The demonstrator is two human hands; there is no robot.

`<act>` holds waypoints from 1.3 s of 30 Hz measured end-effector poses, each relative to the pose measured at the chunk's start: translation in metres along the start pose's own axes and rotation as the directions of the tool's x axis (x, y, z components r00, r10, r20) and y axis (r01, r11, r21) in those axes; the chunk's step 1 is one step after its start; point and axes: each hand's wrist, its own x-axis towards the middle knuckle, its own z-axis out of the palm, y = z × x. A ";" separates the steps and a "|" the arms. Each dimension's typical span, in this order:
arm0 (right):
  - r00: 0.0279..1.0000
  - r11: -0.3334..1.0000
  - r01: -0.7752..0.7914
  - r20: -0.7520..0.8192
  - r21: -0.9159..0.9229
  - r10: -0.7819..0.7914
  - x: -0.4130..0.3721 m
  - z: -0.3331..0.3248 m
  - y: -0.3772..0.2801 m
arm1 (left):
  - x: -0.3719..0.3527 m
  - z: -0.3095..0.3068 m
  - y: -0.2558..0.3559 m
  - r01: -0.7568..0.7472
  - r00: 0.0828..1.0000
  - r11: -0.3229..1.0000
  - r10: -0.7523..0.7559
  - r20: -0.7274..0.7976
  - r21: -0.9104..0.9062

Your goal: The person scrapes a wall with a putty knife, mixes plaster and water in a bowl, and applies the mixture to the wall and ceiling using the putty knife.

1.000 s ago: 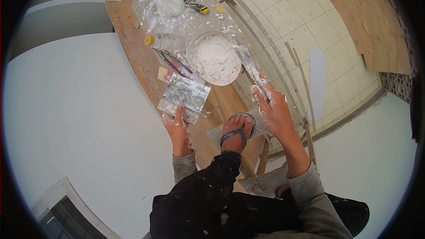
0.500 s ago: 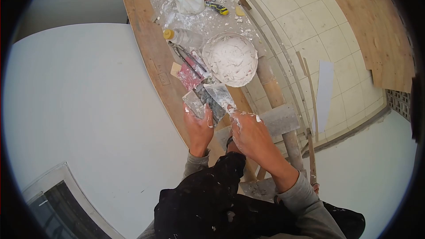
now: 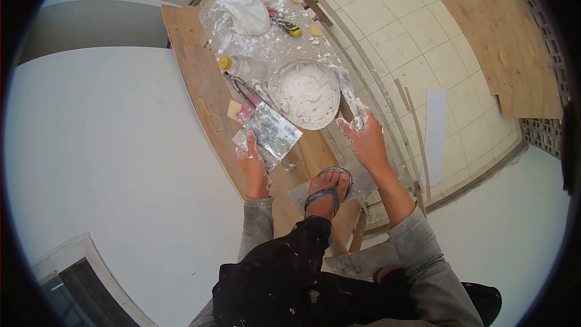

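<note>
My left hand [image 3: 252,166] is closed on a wide putty knife [image 3: 273,132], its broad metal blade smeared with white and tilted face up. To the right, my right hand [image 3: 365,136] grips a narrower putty knife [image 3: 347,89] with a white-coated blade. That blade points away from me, right beside the rim of a round tub [image 3: 272,103]. White putty [image 3: 308,91] with a rough, stirred surface fills the tub. Putty clings to the fingers of both hands.
A clear bottle with a yellow cap [image 3: 225,62], a white plastic bag [image 3: 242,11] and a yellow-black utility knife [image 3: 286,26] lie on the spattered platform. My sandalled foot [image 3: 327,195] stands on a board. Tiled floor [image 3: 411,36] shows below, right; a white wall [image 3: 115,145] rises left.
My right hand has moved away from the left, carrying its putty knife to the tub's right side. The wide blade in my left hand has turned and now shows its face.
</note>
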 end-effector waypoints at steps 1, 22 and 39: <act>1.000 0.995 -0.010 0.016 -0.104 0.012 0.002 0.004 -0.004 | 0.010 0.006 -0.005 -0.008 1.000 0.996 0.011 0.029 -0.090; 0.756 0.660 0.648 0.433 -0.382 -0.491 -0.035 -0.042 0.011 | 0.060 0.028 -0.010 0.197 0.933 0.862 -0.311 0.180 0.466; 0.886 0.650 -0.439 -0.417 -0.620 0.201 -0.314 -0.486 0.263 | -0.097 0.106 -0.087 -0.777 0.546 0.510 0.252 0.799 0.370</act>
